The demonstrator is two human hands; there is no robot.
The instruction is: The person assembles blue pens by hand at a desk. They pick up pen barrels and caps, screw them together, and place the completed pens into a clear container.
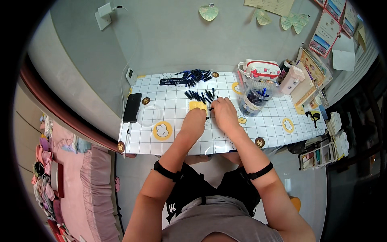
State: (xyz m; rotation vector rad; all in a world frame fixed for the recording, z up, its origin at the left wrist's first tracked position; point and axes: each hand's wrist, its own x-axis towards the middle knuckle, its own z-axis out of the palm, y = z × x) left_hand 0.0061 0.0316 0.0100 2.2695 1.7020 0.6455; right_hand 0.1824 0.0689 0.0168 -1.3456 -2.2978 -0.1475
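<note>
Both hands work close together at the middle of the table [272,123], knuckles up. The left hand [195,122] is curled nearly into a fist over the lower edge of a yellow square [197,105]; its fingertips are hidden, so whether it grips anything I cannot tell. The right hand [225,114] is bent, fingers drawn in and pointing toward the left hand — I cannot tell if they hold something. Just beyond the hands lies a loose row of dark blue tubes [197,97], its right end near the right fingertips. A heap [195,76] of similar tubes lies farther back, by a dark strip [171,82]. Right of the right hand stands a clear jar [252,107] with blue pieces inside, a white-and-red pouch [262,69] behind it; at the left — a phone [132,107] beside a clear disc [149,115].
</note>
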